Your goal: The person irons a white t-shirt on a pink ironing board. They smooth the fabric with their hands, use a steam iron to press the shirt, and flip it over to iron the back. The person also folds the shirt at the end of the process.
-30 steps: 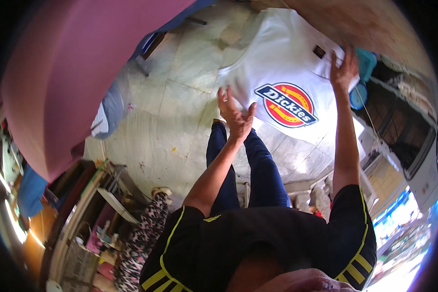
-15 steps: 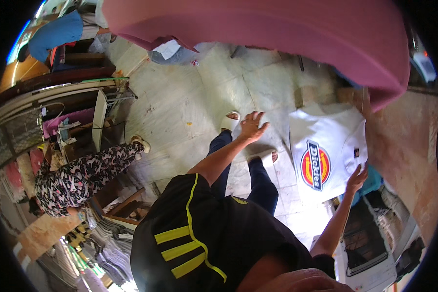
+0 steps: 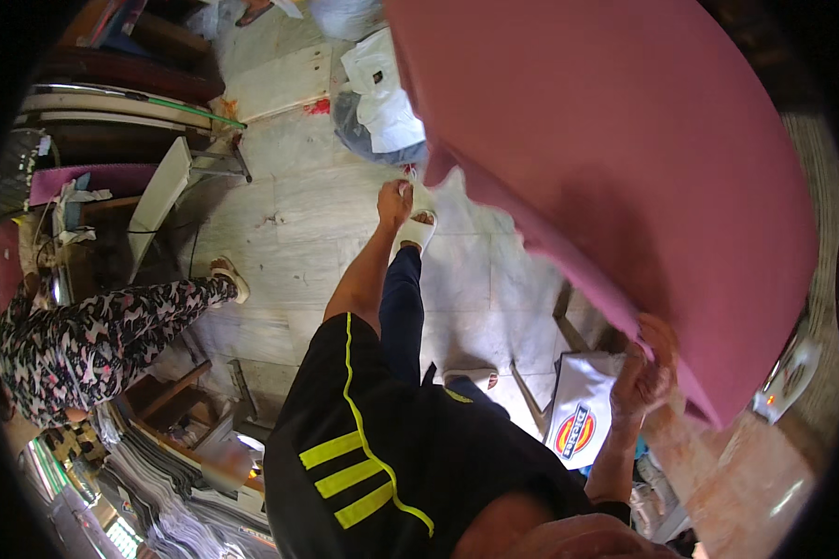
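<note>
My right hand [image 3: 645, 374] is at the near edge of a maroon cloth [image 3: 643, 168] draped over a raised surface. Its fingers curl around that edge, pinching a fold. Just left of and below this hand lies a white T-shirt [image 3: 583, 410] with a round red, yellow and dark printed emblem, partly covered by the hand and forearm. My left hand [image 3: 396, 203] hangs over the tiled floor near my white sandal, fingers curled in and nothing visible in them. Beyond it, a folded white garment [image 3: 382, 98] rests on a dark transparent plastic bag [image 3: 348, 126] beside the cloth.
Another person in patterned clothes [image 3: 112, 340] bends at the left, near a tilted white panel [image 3: 158, 191] on metal legs. Stacked grey sheets or garments [image 3: 158, 494] fill the lower left. A white device [image 3: 792, 377] stands at the right, above a brown stone-like surface [image 3: 727, 466].
My view has turned, and the maroon cloth now fills the right side. My right hand has gone from the T-shirt to the cloth's edge. My left hand's spread fingers have curled in.
</note>
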`<state>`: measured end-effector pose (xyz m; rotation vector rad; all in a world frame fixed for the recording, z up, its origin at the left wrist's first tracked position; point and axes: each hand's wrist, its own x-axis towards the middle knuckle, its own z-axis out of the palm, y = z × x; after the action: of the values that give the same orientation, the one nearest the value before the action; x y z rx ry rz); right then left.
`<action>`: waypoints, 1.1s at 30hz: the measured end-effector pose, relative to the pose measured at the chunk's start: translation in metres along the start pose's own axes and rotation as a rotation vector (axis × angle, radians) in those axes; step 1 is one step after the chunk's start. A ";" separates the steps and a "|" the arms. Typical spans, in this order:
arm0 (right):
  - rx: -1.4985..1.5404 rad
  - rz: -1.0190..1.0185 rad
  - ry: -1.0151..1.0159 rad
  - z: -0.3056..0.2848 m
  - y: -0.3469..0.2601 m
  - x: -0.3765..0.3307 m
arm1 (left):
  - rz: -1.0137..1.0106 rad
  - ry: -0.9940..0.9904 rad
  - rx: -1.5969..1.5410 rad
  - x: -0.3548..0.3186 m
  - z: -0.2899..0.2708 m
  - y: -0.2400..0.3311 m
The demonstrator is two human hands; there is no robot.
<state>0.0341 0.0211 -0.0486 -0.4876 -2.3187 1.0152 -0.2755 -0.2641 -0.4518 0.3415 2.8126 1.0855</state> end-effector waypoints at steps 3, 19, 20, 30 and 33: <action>-0.085 0.101 0.001 0.027 -0.023 0.050 | 0.092 0.027 0.037 0.102 -0.001 -0.013; 0.479 0.365 -0.412 0.114 -0.095 0.152 | -0.002 -0.351 -0.085 0.129 -0.015 0.059; 0.532 0.336 -0.477 0.111 -0.092 0.151 | -0.038 -0.511 -0.071 0.101 -0.035 0.080; 0.279 0.166 -0.625 0.103 -0.110 0.050 | 0.436 -0.542 -0.681 -0.101 -0.293 0.278; 0.353 0.119 -0.574 0.116 -0.107 0.010 | 0.499 -0.548 -0.884 -0.141 -0.333 0.312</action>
<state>-0.0560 -0.1070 -0.0293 -0.2071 -2.5182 1.7696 -0.1452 -0.2901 0.0072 1.0438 1.5975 1.8261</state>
